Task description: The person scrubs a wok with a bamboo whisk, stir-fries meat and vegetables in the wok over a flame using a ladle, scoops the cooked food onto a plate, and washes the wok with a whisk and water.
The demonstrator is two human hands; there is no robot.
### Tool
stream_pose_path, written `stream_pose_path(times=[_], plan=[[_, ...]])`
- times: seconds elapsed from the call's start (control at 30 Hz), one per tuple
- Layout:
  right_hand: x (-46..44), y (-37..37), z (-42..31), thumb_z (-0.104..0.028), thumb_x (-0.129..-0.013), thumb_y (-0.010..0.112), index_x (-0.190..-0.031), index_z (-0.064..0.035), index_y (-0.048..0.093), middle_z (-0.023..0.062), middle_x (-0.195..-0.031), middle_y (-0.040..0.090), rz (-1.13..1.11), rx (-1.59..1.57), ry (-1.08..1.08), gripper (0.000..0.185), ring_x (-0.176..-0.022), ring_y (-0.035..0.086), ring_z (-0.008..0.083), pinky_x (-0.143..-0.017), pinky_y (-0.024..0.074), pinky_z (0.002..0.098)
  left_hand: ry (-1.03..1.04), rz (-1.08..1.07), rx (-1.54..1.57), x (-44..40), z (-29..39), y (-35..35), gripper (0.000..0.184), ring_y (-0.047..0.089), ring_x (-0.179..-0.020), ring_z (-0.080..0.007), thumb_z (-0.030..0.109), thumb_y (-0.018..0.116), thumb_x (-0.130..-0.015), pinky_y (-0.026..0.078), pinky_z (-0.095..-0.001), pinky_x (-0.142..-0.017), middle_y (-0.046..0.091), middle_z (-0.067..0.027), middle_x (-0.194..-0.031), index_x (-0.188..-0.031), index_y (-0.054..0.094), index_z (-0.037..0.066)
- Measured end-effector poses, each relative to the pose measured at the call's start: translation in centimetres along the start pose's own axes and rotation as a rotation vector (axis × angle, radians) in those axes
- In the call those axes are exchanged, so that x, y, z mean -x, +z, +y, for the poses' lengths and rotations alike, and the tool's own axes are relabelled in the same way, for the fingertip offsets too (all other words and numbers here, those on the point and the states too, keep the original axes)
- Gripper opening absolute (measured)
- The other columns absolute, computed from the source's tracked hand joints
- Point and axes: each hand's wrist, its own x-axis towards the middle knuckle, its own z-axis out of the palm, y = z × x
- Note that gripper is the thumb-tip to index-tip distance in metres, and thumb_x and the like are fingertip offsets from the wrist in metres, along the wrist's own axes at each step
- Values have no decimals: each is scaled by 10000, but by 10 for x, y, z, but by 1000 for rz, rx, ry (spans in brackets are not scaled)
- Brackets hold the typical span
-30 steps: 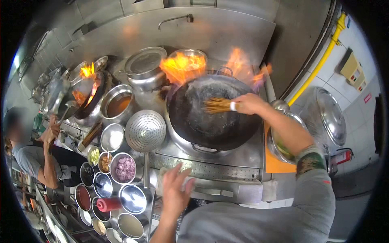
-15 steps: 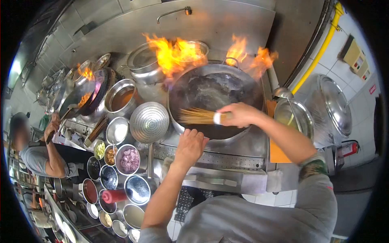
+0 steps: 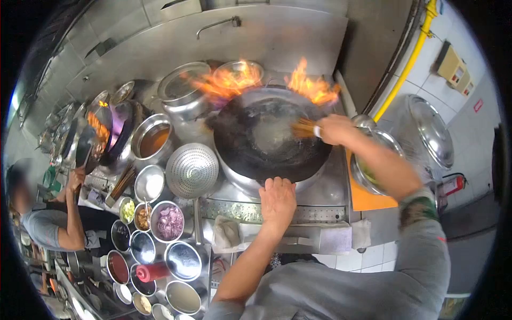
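Observation:
A large black wok (image 3: 234, 141) sits over the burner with a little cloudy liquid in its bowl. My right hand (image 3: 335, 129) is closed round the banded handle of a bamboo wok brush (image 3: 305, 128), whose bristles reach in over the wok's right side. At the near edge, my left hand (image 3: 278, 200) has its fingers curled over the wok's rim; the fingertips are partly hidden. Flames (image 3: 312, 82) rise behind the wok on both sides. Left of the wok lies a perforated strainer ladle (image 3: 192, 170), its handle pointing toward me.
On the left stand a pot of brown liquid (image 3: 154, 141), a bowl of sliced onions (image 3: 169, 221), several other bowls and a red squeeze bottle (image 3: 152, 272). A co-worker (image 3: 50, 226) handles another flaming wok. At right are an orange board (image 3: 373, 197) and a metal lid (image 3: 431, 130).
The brush in my right hand has swung from the wok's near side to its right side, farther back. My left hand has shifted right along the near rim, and the wok is tilted differently.

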Motion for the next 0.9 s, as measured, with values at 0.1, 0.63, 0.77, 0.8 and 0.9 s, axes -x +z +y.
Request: stream_pose_path(times=[0.1,0.63,0.77,0.8,0.9], plan=[[-48,44,-18,-235,-887,581,-1201,-192,700,146,-1074,739,114,-40,-20,338,-1026,693,365,-884,550,477,15,0,41,-5,1,-4,227,576,-941,-294,294,630,-945,461,-460,-775,616,-83,-917,-894,667,77],[-59,6,-33,-260,-865,623,-1120,-169,730,109,-1105,741,87,51,-95,291,-1066,696,326,-892,553,477,51,41,261,2,-9,-22,236,584,-1056,-346,235,710,-894,459,-484,-873,626,-164,-1084,-985,649,26],[-76,7,32,-302,-846,642,-1105,-210,724,117,-1072,743,138,-22,-176,287,-1019,704,347,-853,553,493,-275,168,233,93,-81,-59,600,515,-1251,-471,190,806,-821,411,-515,-1060,529,-320,-1351,-1279,530,-82],[-81,16,21,-298,-841,649,-1110,-216,721,117,-1065,743,153,-99,-142,291,-1009,706,348,-847,555,490,-448,129,249,121,-105,-58,684,500,-1268,-493,200,804,-832,399,-518,-1085,503,-334,-1389,-1354,481,-101],[-78,28,-44,-285,-811,670,-1125,-241,712,124,-1048,742,167,-359,-76,320,-971,707,365,-825,562,472,-763,-88,338,181,-165,-10,664,529,-1277,-445,264,728,-922,421,-453,-1085,532,-332,-1374,-1409,464,-102]])
